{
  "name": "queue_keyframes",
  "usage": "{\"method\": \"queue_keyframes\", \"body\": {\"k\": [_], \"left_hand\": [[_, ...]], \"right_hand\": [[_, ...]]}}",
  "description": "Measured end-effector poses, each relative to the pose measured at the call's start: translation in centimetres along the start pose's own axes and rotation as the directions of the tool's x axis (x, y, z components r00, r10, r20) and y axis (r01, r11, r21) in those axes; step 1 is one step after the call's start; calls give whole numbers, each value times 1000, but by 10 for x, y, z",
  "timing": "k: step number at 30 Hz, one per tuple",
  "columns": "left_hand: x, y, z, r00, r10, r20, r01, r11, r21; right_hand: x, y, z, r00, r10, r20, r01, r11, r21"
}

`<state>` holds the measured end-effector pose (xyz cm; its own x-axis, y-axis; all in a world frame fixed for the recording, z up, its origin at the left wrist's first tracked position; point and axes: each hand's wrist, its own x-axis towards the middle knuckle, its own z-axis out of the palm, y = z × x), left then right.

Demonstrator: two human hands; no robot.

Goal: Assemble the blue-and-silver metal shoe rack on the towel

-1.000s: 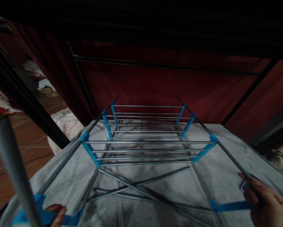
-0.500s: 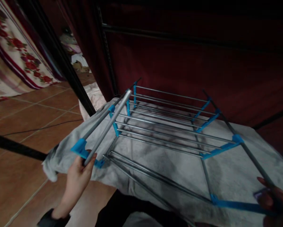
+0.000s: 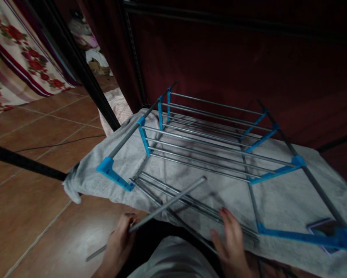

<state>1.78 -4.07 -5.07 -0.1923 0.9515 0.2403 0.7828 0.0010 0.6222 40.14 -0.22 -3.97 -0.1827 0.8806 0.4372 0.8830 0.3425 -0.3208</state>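
L hand (image 3: 121, 239): fingers curled tight round a long metal pole (image 3: 169, 202), approx. toward its lower end; short bit pokes out past the hand over the tiled floor (image 3: 46, 154), other end points up & away over the blanket's (image 3: 92, 175) front edge. R hand (image 3: 229, 241): fingers half spread, thumb well apart, nothing in grasp; fingertips at the loose poles (image 3: 203, 210), can't tell if touching. These lie bunched, slanting along the front edge; another pole (image 3: 187, 227) angles off toward the person's grey clothes (image 3: 170, 256).

Drying rack (image 3: 202, 141) rests on the blanket, running front edge to back edge, w/ thin bars (image 3: 202, 168) across. Its L front bracket (image 3: 115, 175), blue, is near the front L corner; R front bracket (image 3: 303, 237), also blue, near the front R corner, w/ phone (image 3: 322, 227) partly under it. Dark red curtain (image 3: 219, 65) behind back edge. Beyond L edge: striped cloth (image 3: 119, 110), black cable (image 3: 60, 143), flowery cloth (image 3: 34, 58).
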Motion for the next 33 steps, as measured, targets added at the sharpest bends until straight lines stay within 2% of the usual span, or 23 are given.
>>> {"method": "queue_keyframes", "body": {"k": [1,3,5,7,9,12,15,17,20,25,28,33], "left_hand": [[-3,3,9,996,38,77,-39,999,12],[-1,11,23,979,80,188,-90,995,46],[9,20,34,966,90,244,-116,989,93],[20,26,43,958,113,263,-155,978,141],[32,30,50,938,156,309,-224,954,199],[46,32,57,868,216,448,-365,888,279],[56,30,61,816,216,537,-466,796,387],[68,25,65,780,268,566,-554,717,423],[89,17,74,714,384,585,-670,617,413],[108,21,86,593,569,569,-796,519,311],[110,27,92,529,597,603,-840,466,276],[116,39,96,493,546,677,-849,470,240]], "right_hand": [[-2,-14,20,997,-45,57,47,998,-36],[-4,-30,51,982,-161,95,171,979,-108],[-6,-31,68,961,-251,116,267,952,-150],[-4,-23,73,949,-290,128,308,939,-155],[0,-15,72,948,-284,143,304,941,-147],[4,-14,66,960,-203,191,230,964,-134],[4,-20,66,969,-163,184,188,974,-126],[7,-21,68,968,-182,176,203,972,-116],[14,-13,65,950,-180,257,210,973,-92],[23,-8,46,893,-141,427,194,978,-83],[23,-9,45,905,-174,387,226,970,-92],[21,-11,43,916,-107,387,177,972,-151]]}}
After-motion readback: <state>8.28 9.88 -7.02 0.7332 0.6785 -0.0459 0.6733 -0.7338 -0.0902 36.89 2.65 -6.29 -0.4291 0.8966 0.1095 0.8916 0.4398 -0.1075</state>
